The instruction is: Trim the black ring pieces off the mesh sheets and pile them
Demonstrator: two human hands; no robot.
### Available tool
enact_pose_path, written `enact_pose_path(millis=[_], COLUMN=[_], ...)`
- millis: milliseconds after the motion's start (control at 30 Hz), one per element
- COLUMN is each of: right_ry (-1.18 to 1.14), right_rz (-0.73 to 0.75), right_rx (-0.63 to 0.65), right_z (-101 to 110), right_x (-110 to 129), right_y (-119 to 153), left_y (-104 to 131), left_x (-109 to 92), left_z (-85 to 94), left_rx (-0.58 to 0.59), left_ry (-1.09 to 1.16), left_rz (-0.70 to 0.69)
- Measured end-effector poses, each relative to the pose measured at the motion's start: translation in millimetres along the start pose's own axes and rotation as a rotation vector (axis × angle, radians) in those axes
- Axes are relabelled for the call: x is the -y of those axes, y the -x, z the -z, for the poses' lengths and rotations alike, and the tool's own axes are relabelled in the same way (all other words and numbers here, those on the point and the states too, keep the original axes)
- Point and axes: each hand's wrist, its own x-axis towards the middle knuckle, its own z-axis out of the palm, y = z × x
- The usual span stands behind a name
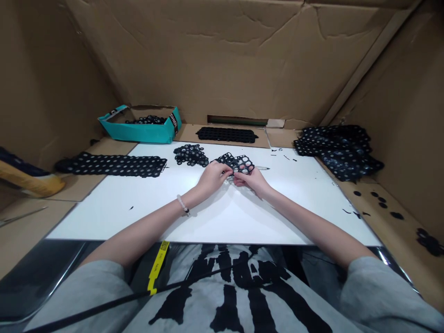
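Note:
Both hands meet over the middle of the white board (256,212). Between them is a small black sheet with round holes (245,163), lifted just off the board. My left hand (215,175) pinches its lower left edge with thumb and forefinger. The fingers of my right hand (252,179) are closed on the same piece from the right, close to the left fingertips. A pile of small black rings (190,155) lies just left of the hands. Behind the right hand, a thin pointed tool (265,168) rests on the board, partly hidden.
Left lies a long perforated black strip (118,165); behind it stands a teal box (142,132) holding black rings. A black stack (227,134) sits at the back. Crumpled perforated sheets (338,148) and black discs (379,199) lie right. Cardboard walls (222,60) enclose the board.

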Motion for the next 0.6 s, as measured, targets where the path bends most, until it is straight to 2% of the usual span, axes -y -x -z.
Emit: enact_pose_path(millis=[200, 400, 467, 533, 600], right_ry=[-0.039, 0.028, 0.052, 0.068, 0.083], right_rz=[0.101, 0.121, 0.107, 0.101, 0.094], right_rx=[-0.007, 0.021, 0.040, 0.052, 0.060], right_z=[-1, -3, -4, -4, -4], right_x=[-5, -5, -5, -5, -5], right_y=[-1, -1, -2, -3, -4], left_y=[4, 5, 1, -6, -16], left_x=[-2, -1, 2, 10, 25], left_z=[0.4, -3.5, -4.0, 0.6, 13.2], left_rx=[0.083, 0.042, 0.033, 0.009, -0.094], left_ry=[-0.035, -0.033, 0.033, 0.159, 0.273], left_rz=[-0.079, -0.060, -0.019, 0.088, 0.222])
